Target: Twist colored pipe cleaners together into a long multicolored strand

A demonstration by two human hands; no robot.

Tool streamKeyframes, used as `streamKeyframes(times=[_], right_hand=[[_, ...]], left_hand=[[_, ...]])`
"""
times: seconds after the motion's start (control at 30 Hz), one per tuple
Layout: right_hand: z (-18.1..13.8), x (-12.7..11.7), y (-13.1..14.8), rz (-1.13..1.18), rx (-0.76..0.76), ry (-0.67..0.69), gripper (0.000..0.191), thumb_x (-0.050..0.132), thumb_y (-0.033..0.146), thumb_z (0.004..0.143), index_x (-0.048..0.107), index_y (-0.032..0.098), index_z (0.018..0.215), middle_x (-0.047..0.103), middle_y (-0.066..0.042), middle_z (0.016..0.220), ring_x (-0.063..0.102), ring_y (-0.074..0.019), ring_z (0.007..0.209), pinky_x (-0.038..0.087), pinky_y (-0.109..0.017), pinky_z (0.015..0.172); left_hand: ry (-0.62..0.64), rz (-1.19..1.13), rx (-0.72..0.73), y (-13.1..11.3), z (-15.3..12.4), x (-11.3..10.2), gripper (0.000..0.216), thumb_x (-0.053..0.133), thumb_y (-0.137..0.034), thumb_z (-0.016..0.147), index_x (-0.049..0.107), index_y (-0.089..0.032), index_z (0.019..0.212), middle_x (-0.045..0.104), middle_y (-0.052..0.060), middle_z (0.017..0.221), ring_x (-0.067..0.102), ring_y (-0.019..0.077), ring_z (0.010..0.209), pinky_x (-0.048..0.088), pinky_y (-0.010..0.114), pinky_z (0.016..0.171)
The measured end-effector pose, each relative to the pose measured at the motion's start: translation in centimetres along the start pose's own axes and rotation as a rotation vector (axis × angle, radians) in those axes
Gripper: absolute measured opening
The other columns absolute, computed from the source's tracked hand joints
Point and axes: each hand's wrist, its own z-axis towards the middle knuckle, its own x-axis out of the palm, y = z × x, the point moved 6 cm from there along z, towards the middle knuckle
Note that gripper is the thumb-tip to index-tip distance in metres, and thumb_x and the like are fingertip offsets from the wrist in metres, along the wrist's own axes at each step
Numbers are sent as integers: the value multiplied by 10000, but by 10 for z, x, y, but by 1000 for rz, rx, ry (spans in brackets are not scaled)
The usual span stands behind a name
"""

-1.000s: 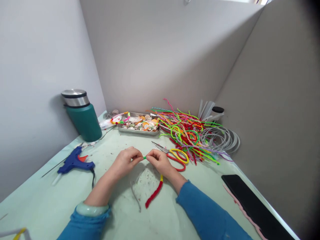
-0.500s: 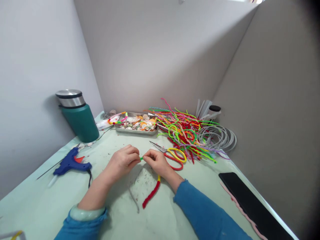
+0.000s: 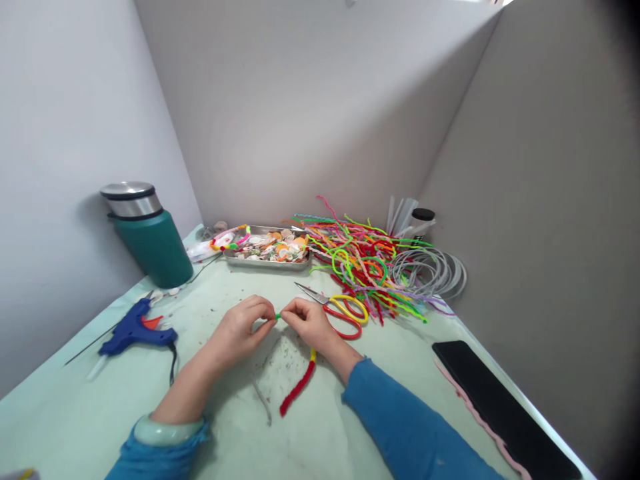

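My left hand (image 3: 239, 329) and my right hand (image 3: 307, 322) meet over the pale green table, both pinched on a small green stretch of pipe cleaner (image 3: 277, 316) between the fingertips. From under my right hand a yellow and red fuzzy length (image 3: 299, 387) trails toward me, lying on the table. A thin grey headband piece (image 3: 262, 400) curves on the table below my left hand. Scissors with yellow and red handles (image 3: 340, 311) lie just right of my right hand.
A heap of coloured pipe cleaners (image 3: 365, 263) and grey hoops (image 3: 430, 272) fill the far right. A metal tray of shells (image 3: 267, 250), a teal flask (image 3: 147, 237) and a blue glue gun (image 3: 133, 330) lie left. A black phone (image 3: 500, 403) rests at right.
Both hands stay pinched on the green piece; the fingers shift slightly. The view has drifted right, so everything sits a little further left and lower in the picture.
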Motion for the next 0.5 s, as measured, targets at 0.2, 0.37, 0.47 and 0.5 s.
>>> streamKeyframes(times=[0.2,0.37,0.47,0.5], right_hand=[[-1,-1,3,-21,-23,-21,128,547,277,748,581,167,692,528,28,614,447,-90,569,353,-206,541],[-1,1,2,-44,-25,6,130,543,274,755,583,163,699,524,27,618,441,-87,571,347,-202,540],[-1,2,1,-49,-20,27,129,547,275,755,586,163,705,526,25,624,442,-87,580,342,-200,540],[-1,2,2,-45,-20,35,128,549,275,755,587,163,706,526,24,626,442,-87,582,341,-199,539]], left_hand=[[6,-94,-80,4,0,0,107,462,-167,768,532,-159,688,589,37,791,531,115,721,410,223,674],[25,-158,-215,13,0,2,107,478,-205,752,566,-153,722,599,21,730,526,113,669,403,221,637],[51,-245,-356,22,-2,4,138,507,-261,745,583,-147,728,603,12,678,521,115,632,391,218,590],[62,-293,-409,25,-3,5,152,523,-281,739,586,-143,721,600,9,652,514,113,608,382,217,567]])
